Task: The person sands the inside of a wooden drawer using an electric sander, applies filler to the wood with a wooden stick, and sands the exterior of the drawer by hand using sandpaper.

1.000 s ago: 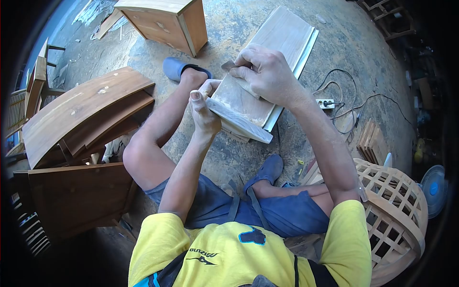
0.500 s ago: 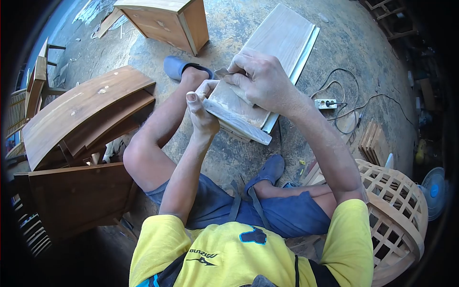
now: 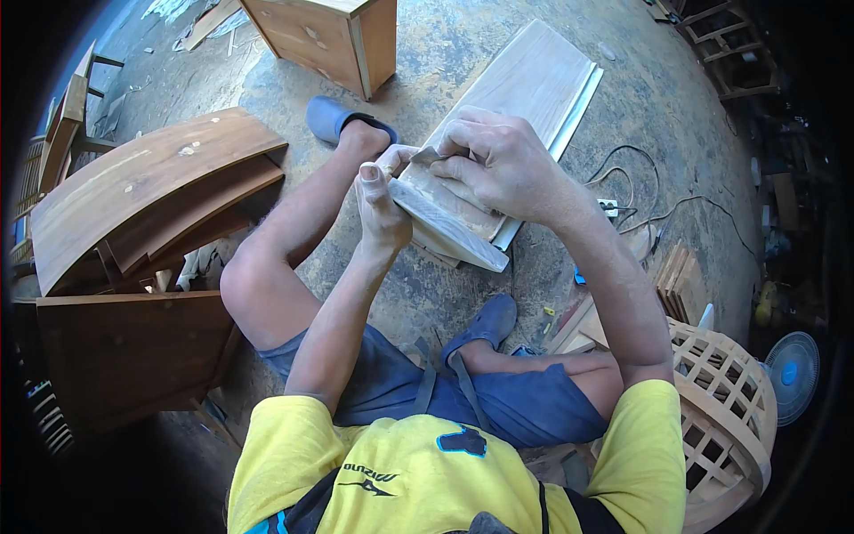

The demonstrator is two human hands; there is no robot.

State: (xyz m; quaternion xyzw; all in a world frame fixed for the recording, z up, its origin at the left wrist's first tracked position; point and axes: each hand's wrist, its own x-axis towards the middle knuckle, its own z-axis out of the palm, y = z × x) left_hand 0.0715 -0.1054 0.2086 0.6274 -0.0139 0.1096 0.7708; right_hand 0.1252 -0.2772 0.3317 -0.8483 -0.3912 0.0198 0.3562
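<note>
"Okay, grips first. What did the right hand (image 3: 507, 165) have?"

"A thin folded sheet (image 3: 427, 157), maybe sandpaper. Thumb and curled fingers were pinched closed on it, over the wooden panel (image 3: 536, 76), near the raised end strip (image 3: 454, 230)."

"And the left hand (image 3: 384, 214)?"

"Partly curled round the left end of that strip, thumb up on the near side, fingers beyond. Gap about as wide as the strip's edge. Squeeze force, cannot tell."

"Where was the panel?"

"On the dusty floor (image 3: 640, 111), ahead of the person, slanting away to the right, end strip nearest. A pale side rail (image 3: 580, 111) ran along its right edge. One clog (image 3: 331, 120) sat to its left, the other (image 3: 495, 320) on the near side."

"Technique notes, quick?"

"My judgement: rubbing into that corner called for the sheet backed flat by the fingertips, short strokes along the grain, light even pressure. A loose fold risked catching on the strip's edge."

"Left hand's part?"

"Bracing the strip against the push, thumb clear of the stroke. Wiping off dust would have helped show missed spots. Whether the sheet's hidden part lay flat, cannot tell; fingers covered it."
</note>
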